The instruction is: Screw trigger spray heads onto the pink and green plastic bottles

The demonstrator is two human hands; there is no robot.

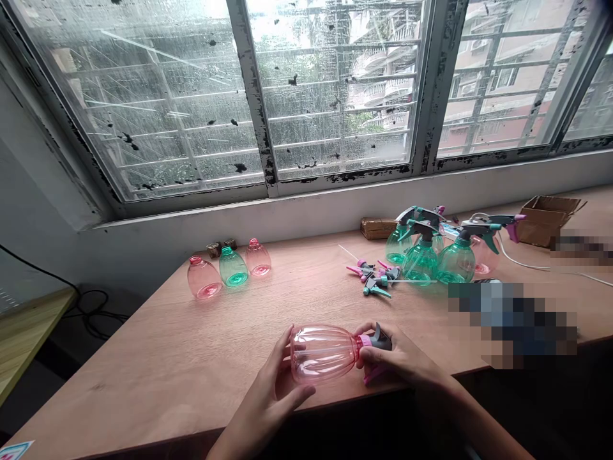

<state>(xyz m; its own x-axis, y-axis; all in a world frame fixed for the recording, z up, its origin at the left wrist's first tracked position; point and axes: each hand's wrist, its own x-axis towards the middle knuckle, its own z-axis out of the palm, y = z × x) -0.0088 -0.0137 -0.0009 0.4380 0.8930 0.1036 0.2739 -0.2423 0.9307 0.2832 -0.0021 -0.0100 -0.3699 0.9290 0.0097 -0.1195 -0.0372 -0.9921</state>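
A clear pink spray bottle (pixel 323 354) lies on its side in the air above the table's front edge, its base to the left. Around that base curls my left hand (pixel 271 396), fingers behind it and thumb below. My right hand (pixel 407 354) grips the neck, where a grey and pink spray head (pixel 380 338) sits on the bottle; its pink trigger points down. A thin tube shows inside the bottle. Beyond my hands, several loose spray heads (pixel 376 278) in pink, grey and teal lie in a small heap on the table (pixel 143 345).
At the back left stand a pink bottle (pixel 204 279), a green bottle (pixel 233 271) and another pink bottle (pixel 258 260), all without heads. Several headed spray bottles (pixel 454 263) cluster at the right. Behind them are a cardboard box (pixel 541 220) and a white cable (pixel 522 263). Pixelation hides the right front.
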